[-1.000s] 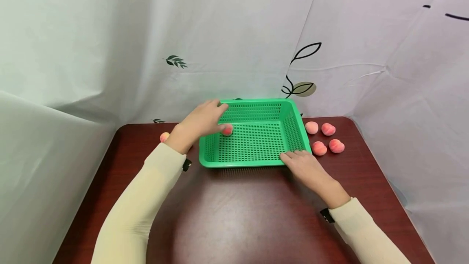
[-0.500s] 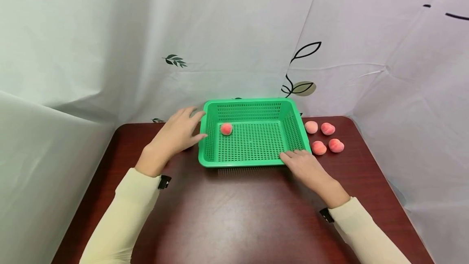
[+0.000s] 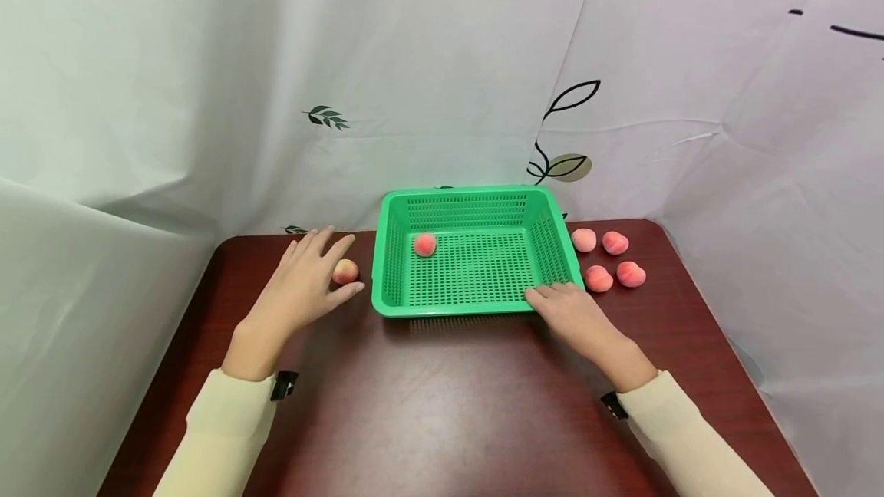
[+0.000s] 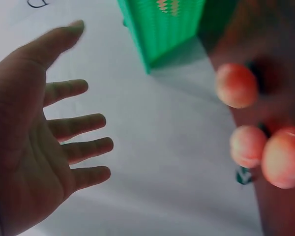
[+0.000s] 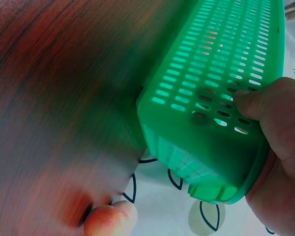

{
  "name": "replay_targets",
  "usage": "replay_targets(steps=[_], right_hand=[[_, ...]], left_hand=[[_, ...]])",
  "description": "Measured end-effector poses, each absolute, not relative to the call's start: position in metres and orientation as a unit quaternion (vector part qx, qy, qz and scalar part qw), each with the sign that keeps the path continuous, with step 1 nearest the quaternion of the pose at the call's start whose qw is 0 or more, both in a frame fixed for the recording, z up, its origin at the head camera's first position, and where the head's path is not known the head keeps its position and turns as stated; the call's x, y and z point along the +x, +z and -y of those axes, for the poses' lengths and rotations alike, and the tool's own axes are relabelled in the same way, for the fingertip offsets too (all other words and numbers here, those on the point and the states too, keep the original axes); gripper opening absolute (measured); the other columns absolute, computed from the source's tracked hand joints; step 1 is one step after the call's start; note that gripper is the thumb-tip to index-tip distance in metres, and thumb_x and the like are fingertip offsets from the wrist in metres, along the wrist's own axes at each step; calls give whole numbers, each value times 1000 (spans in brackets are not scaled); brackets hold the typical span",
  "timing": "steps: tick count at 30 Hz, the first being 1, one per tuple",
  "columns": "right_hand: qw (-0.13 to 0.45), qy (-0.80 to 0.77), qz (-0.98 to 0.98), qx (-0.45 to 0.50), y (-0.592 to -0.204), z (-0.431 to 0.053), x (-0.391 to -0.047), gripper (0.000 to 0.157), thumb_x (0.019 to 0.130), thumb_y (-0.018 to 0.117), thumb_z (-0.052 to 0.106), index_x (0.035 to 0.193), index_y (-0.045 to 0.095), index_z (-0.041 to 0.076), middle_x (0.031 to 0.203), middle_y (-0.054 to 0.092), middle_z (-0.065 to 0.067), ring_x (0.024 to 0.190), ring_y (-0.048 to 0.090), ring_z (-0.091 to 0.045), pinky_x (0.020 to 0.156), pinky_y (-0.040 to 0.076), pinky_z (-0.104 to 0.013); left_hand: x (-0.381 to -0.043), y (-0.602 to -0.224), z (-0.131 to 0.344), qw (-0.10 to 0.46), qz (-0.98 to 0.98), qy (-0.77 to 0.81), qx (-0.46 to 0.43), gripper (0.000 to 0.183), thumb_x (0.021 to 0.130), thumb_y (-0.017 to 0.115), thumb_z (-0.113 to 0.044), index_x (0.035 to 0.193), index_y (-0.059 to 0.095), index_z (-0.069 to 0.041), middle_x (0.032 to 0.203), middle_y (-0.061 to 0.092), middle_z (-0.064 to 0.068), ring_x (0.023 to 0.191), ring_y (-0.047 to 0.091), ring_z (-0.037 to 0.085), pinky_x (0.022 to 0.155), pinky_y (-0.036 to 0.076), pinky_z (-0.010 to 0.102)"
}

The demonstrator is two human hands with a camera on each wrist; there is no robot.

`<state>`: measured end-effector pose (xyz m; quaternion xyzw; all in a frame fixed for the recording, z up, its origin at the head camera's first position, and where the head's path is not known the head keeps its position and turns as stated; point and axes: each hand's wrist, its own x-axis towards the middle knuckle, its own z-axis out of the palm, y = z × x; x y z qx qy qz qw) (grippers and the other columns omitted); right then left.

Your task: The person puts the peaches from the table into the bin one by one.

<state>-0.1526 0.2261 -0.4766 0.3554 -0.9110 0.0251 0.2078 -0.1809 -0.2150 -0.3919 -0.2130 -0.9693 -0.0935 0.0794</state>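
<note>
My left hand (image 3: 297, 286) hovers over the table's left side, fingers spread and holding nothing. A yellow-pink peach (image 3: 345, 272) shows just beyond its thumb and index finger. Three peaches stand in the left wrist view, one of them nearest the basket (image 4: 237, 86); in the head view the hand hides the others. At the near right corner of the green plastic basket (image 3: 456, 312), my right hand (image 3: 576, 320) grips the rim. Its thumb (image 5: 250, 104) lies against the outer wall, with the fingers over the rim. Inside the basket, toward the left, lies a single pink peach (image 3: 424, 245).
Several peaches (image 3: 598, 278) sit on the table right of the basket. The dark red wooden table (image 3: 442, 405) extends toward me. Behind and along both sides hangs a pale cloth (image 3: 428, 60) with leaf prints.
My left hand has moved out from over the basket to the left and nearer to me, leaving the peach inside. The right hand has stayed on the rim.
</note>
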Motion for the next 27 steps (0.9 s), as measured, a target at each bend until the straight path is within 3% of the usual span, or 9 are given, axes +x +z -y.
replay_targets(steps=[8, 17, 27], right_hand=[[212, 24, 911, 353, -477, -225, -152, 21, 83, 62, -7, 89, 51, 10, 75, 58, -2, 66, 58, -25, 60, 43, -36], [205, 23, 913, 352, -475, -224, -152, 22, 83, 63, -7, 89, 52, 10, 75, 58, -2, 67, 59, -25, 61, 44, -36], [199, 20, 916, 348, -474, -225, -152, 24, 81, 63, -8, 88, 51, 11, 74, 58, -2, 66, 58, -25, 60, 43, -36]], left_hand=[[-168, -417, 238, 33, 980, -100, -171, 76, 90, 77, -42, 150, 47, -7, 155, 41, 32, 145, 33, 56, 114, 25, 75], [-162, -435, 254, 59, 979, -81, -180, 72, 85, 83, -36, 143, 51, -7, 145, 49, 25, 134, 47, 50, 104, 36, 78], [-160, -454, 265, 13, 985, -74, -154, 73, 85, 84, -35, 142, 52, -2, 141, 51, 31, 128, 50, 55, 97, 42, 76]])
